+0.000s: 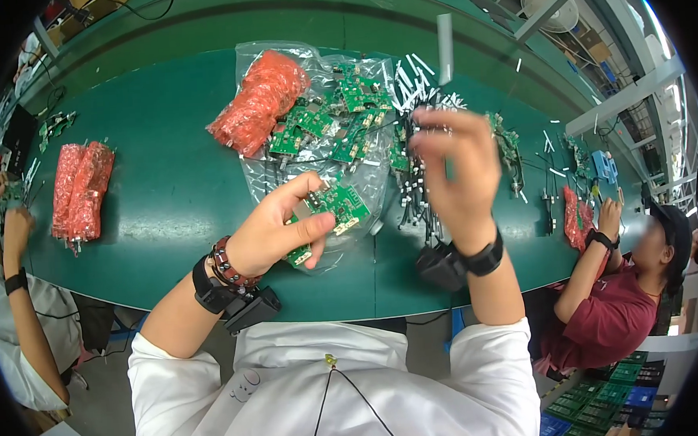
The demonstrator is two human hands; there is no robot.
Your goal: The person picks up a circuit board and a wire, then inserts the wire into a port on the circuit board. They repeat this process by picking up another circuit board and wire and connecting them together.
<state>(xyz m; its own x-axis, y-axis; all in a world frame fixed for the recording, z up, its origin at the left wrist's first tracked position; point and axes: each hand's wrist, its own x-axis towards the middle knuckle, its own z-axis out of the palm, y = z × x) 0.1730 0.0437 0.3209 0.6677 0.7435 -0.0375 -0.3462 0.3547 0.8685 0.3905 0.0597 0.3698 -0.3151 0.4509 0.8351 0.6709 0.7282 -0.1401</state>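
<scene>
My left hand [275, 234] is closed around a green circuit board [347, 208], thumb on its face, near the front of the table. Part of that board is hidden by my fingers. My right hand [458, 169] is raised over a bundle of thin black cables [414, 187] with white ends. Motion blurs its fingers, so whether they hold a cable cannot be made out. Beyond my left hand, several more circuit boards [356, 131] lie in a loose heap on a clear plastic bag [250, 69]. A red bubble-wrap bundle [260, 100] rests on the bag's left part.
Two red bubble-wrap rolls [83, 192] lie on the green table [172, 164] at left. More boards [510, 150] are right of the cables. Co-workers sit on both sides; the right one, in a maroon shirt [607, 315], has a red bundle [576, 218] close by.
</scene>
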